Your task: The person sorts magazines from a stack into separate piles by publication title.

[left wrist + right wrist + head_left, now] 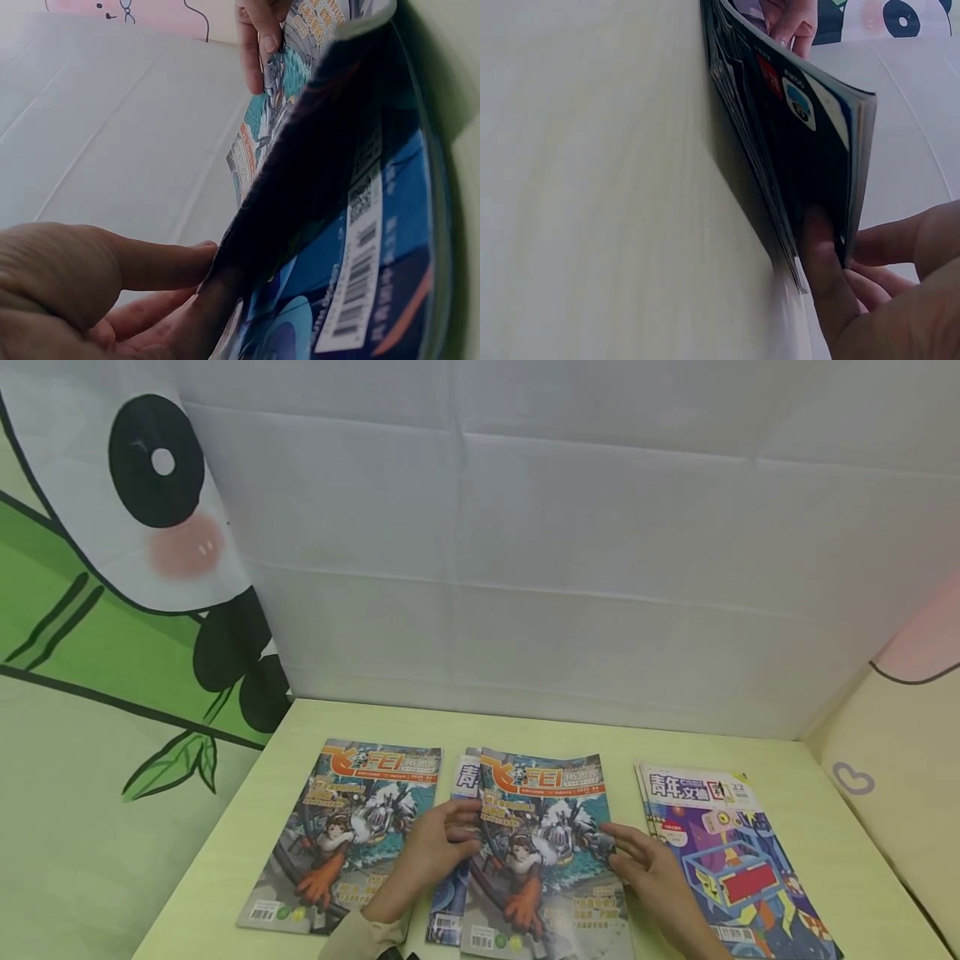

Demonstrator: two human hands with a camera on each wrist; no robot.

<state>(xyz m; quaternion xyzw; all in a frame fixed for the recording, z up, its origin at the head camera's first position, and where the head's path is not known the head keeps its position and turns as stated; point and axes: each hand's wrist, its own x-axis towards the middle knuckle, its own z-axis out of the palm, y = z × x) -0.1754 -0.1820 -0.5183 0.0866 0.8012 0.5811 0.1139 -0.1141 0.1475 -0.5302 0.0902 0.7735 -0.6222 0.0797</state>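
Both hands hold a magazine [547, 852] with a fantasy cover and orange "FEI" lettering, in the middle of the table. My left hand [435, 852] pinches its left edge; in the left wrist view the thumb lies on one face and the fingers go under the other. At the right edge my right hand [656, 872] grips it the same way, and the right wrist view shows its dark underside [821, 157]. The held magazine is raised at an angle over a blue magazine [352, 277] with a barcode, which it mostly covers.
Another magazine with the same "FEI" cover [337, 843] lies flat on the left of the pale yellow table [217, 860]. To the right lies a small stack of magazines [738, 868], purple and blue on top. A white sheet wall [525, 568] closes off the back.
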